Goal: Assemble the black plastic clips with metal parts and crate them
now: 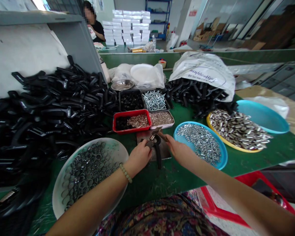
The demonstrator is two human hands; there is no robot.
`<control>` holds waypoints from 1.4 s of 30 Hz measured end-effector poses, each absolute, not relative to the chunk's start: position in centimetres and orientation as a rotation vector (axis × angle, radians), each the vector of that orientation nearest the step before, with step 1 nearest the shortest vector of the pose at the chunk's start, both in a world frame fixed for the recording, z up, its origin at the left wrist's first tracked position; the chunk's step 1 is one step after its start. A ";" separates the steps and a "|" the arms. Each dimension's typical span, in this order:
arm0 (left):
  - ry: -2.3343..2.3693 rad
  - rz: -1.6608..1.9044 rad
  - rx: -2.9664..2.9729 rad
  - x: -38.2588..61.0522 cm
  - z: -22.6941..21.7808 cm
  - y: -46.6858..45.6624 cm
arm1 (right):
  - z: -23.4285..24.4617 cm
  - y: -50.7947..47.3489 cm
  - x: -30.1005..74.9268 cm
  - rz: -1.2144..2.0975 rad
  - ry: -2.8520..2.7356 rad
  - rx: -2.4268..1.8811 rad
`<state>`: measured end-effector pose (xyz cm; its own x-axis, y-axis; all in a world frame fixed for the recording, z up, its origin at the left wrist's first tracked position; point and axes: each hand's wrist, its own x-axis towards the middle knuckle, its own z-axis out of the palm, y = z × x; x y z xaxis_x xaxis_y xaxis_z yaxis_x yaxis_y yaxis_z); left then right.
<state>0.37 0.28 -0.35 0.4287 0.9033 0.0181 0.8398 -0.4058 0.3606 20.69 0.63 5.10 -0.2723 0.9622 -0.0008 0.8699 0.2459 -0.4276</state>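
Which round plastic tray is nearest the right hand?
The round blue plastic tray holding small silvery metal pieces; the other round trays sit farther from the right hand.

Softly lit, moderately bright; blown out at top left. Glinting off silver pieces (238, 129). Stretched wide-angle toward edges. Dark, blurred at lower left.

Fingers of the left hand (140, 156) hide part of the black handle (158, 156) they grip; the slim piece (163, 136) pinched by the right hand (178, 150) is too blurred to identify. The left forearm (95, 205) covers some rings (88, 173). Left of that hand, a handle heap (64, 109) runs off the edge; beyond the right hand, a sack (199, 67) hides more handles (199, 93).
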 end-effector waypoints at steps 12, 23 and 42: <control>1.533 0.302 2.361 0.6 -0.1 0.2 | 5.6 1.0 20.7 0.646 -2.152 -1.754; 1.671 1.040 2.040 -3.6 4.7 3.1 | 5.9 -1.9 20.4 0.586 -2.178 -1.649; 1.660 0.342 2.421 7.3 3.0 16.7 | 2.5 -2.8 25.1 0.686 -1.686 -1.718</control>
